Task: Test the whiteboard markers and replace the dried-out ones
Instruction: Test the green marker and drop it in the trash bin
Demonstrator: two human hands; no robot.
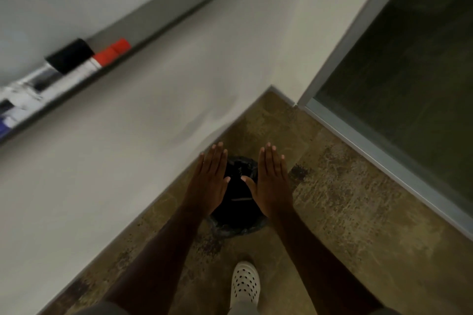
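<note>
Black-lined round bin on mottled brown floor; left hand & right hand above it, flat, fingers spread, empty.

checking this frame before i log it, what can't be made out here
Head view only:
- Bin contents: both flat, empty hands, left hand and right hand, cover much of the opening, and the inside is dark. One thin pale object shows inside; unidentifiable.
- Markers on the tray: blurred. The black-capped marker and red-capped marker are readable only by colour; labels illegible.
- Further markers run off the left edge.
</note>
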